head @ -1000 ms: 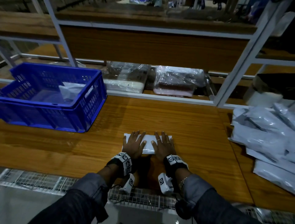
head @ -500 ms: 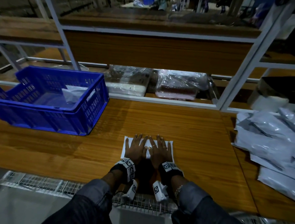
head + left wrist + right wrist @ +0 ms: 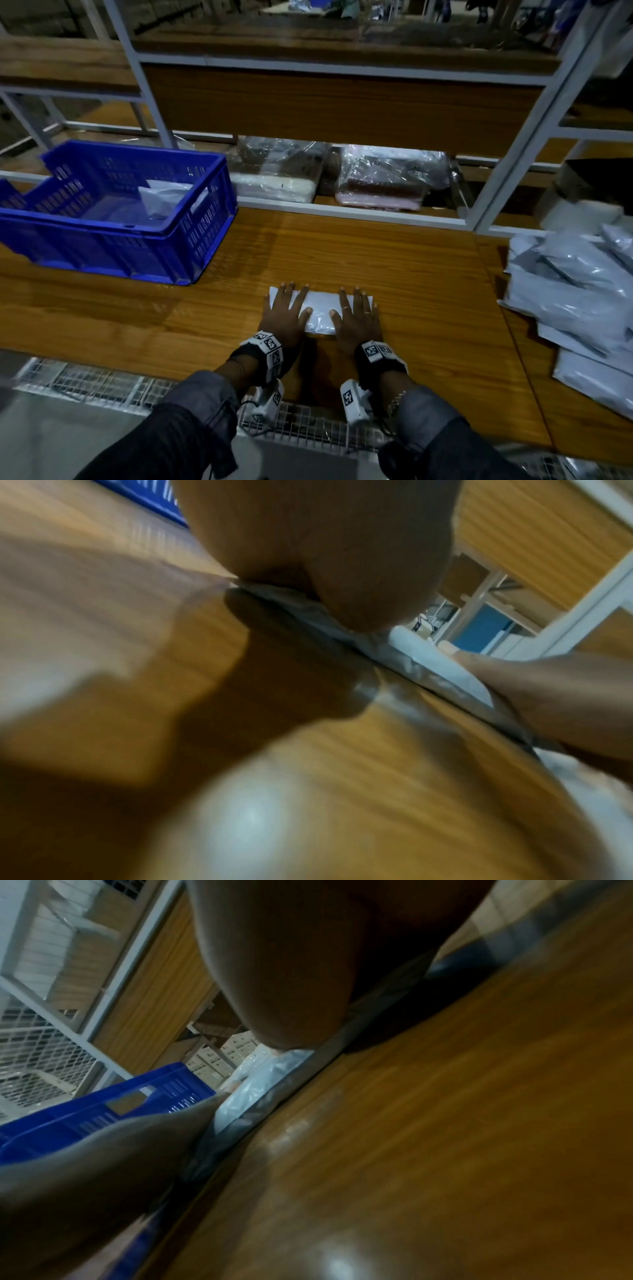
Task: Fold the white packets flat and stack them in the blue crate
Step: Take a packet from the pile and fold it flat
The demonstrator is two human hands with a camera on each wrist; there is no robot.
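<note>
The crate (image 3: pixel 116 219) sits at the far left of the surface (image 3: pixel 394 260), with a white packet (image 3: pixel 164 198) lying inside it near its right wall. Behind the crate's right end, on a lower shelf past the surface's back edge, two clear-wrapped bundles (image 3: pixel 277 171) lie side by side.

In the middle, near the front edge, a folded packet (image 3: pixel 320 308) lies flat on the surface. The left hand (image 3: pixel 282 315) lies palm down on its left end, fingers straight and spread, thumb reaching inward across the plastic. The left wrist view shows the heel of that hand (image 3: pixel 325 547) on the packet's (image 3: pixel 441 669) edge, though the picture is blurred. The right hand (image 3: pixel 356 318) lies the same way on the right end, fingers straight and slightly apart, thumb pointing toward the other thumb. A strip of packet shows between the two hands. In the right wrist view the palm (image 3: pixel 291 961) rests on the packet's (image 3: pixel 257 1091) edge with the crate (image 3: pixel 103 1115) beyond it.

At the far right a loose pile (image 3: pixel 575 291) of grey-white packets overlaps on the surface, well apart from the hands.
</note>
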